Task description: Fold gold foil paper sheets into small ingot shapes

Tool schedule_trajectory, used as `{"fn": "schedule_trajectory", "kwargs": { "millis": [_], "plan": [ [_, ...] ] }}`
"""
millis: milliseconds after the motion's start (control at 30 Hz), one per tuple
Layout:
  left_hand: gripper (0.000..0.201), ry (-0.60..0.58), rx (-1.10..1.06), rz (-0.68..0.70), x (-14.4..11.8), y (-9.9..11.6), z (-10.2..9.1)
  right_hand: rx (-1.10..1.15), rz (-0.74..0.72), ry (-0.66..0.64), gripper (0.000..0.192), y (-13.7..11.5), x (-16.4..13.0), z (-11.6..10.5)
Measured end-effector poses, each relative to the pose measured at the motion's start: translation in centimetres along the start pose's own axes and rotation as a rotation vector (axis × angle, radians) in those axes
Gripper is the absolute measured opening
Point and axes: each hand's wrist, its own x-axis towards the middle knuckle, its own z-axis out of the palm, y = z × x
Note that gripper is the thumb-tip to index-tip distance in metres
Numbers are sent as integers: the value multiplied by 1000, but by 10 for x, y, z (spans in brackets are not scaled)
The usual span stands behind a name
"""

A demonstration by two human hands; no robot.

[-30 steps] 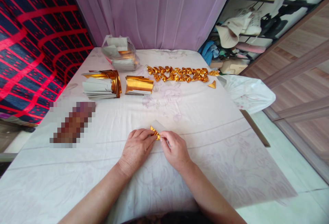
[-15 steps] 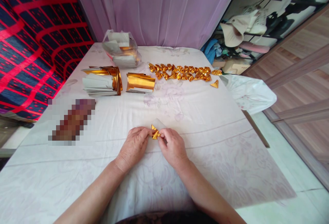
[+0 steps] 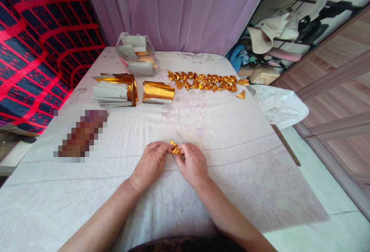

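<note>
Your left hand (image 3: 153,160) pinches the gold-faced paper (image 3: 175,151) from its left side, thumb and fingers closed on it; your right hand (image 3: 193,162) grips the right side, its fingertips almost meeting those of the left; the paper sits near the middle of the table (image 3: 245,136), well in from the left and right edges, a pale part showing beyond your fingers. To crease it well, I would steady it with the left and press with the right; foil like this probably wrinkles or tears if tugged, so squeeze rather than pull. For room, the small stack (image 3: 158,92) and the row of folded gold pieces (image 3: 208,82) lie toward the far edge, well apart from your hands; the large stack (image 3: 111,93) stands nearer the left edge; the loose folded piece (image 3: 241,95) lies close to the right edge, where a wide reach might knock it off; the right edge itself slants away, leaving your right elbow the broader side to swing.
</note>
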Motion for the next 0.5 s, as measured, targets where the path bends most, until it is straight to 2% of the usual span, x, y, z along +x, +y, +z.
{"fn": "schedule_trajectory", "kwargs": {
  "millis": [500],
  "plan": [
    [28, 21, -11, 7, 1, 1, 0, 12, 23, -14, 8, 2, 3, 2]
  ]
}}
